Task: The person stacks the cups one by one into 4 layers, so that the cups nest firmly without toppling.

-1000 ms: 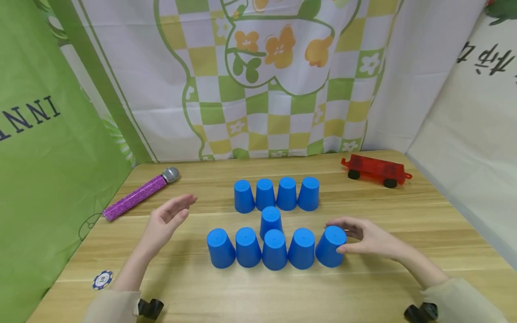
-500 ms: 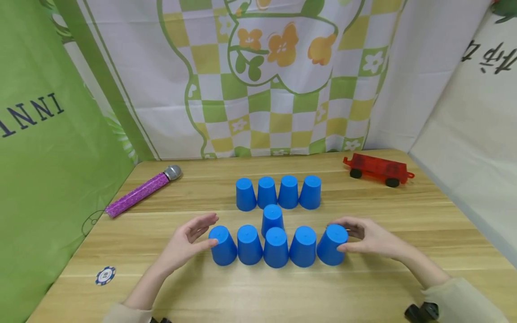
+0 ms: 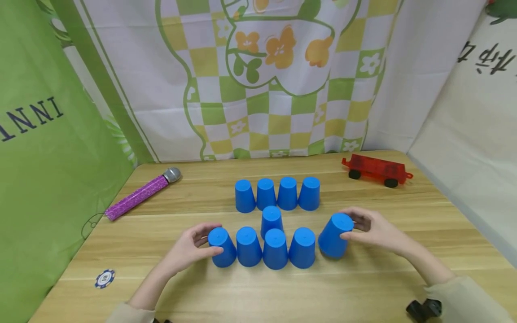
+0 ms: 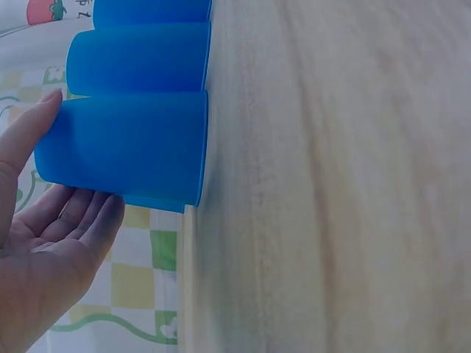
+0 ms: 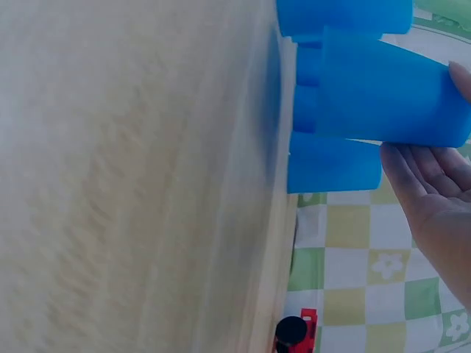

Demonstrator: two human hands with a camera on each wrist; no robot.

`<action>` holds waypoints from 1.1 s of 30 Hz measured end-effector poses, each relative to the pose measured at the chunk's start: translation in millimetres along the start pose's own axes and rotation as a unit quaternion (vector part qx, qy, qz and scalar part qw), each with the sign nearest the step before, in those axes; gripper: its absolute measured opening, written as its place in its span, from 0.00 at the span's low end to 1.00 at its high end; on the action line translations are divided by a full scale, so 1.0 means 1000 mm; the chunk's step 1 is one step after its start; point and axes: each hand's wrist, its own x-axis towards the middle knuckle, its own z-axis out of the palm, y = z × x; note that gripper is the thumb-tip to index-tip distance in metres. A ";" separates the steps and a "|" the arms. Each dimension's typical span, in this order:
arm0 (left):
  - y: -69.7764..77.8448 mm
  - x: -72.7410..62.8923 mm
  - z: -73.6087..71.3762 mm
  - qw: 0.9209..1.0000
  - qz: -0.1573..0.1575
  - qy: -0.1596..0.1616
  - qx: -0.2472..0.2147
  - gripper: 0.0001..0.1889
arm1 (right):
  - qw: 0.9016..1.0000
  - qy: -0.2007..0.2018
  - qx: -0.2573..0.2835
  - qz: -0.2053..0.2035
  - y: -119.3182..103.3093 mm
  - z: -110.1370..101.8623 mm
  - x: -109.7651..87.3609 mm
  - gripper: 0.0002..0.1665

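Right fingers (image 5: 401, 174) gripping blue cup (image 3: 333, 237), now lifted, left fingers (image 4: 105, 223) now clasping front row's leftmost cup (image 3: 227, 243)

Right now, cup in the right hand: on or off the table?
Off. In the right wrist view, the cup has a gap between its rim and the table; other cups show through it.

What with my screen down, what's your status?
Right hand holds rightmost blue cup, lifted off table. Left hand around leftmost cup. Microphone, red wagon apart, seemingly not blocking.
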 end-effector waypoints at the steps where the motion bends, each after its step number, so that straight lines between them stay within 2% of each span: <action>1: 0.000 0.000 0.000 1.000 -0.002 0.001 -0.001 0.31 | 1.000 0.010 -0.001 -0.002 -0.001 -0.001 0.000 0.25; 5: 0.001 -0.001 0.000 1.000 -0.001 0.002 -0.001 0.31 | 0.999 0.044 -0.008 0.011 -0.006 -0.007 -0.001 0.25; 11: 0.003 -0.002 0.001 1.000 -0.011 0.008 -0.007 0.28 | 0.996 0.069 -0.024 0.043 -0.014 -0.011 0.002 0.25; 19: 0.015 -0.009 -0.006 0.997 -0.027 0.070 -0.001 0.26 | 0.993 0.108 -0.044 0.032 -0.025 -0.017 0.012 0.24; 27: 0.028 -0.012 -0.019 0.992 -0.023 0.127 0.018 0.23 | 0.987 0.127 -0.077 0.053 -0.042 -0.028 0.038 0.27; 33: 0.036 -0.011 -0.025 0.989 0.001 0.143 0.023 0.22 | 0.984 0.148 -0.076 0.064 -0.047 -0.027 0.068 0.29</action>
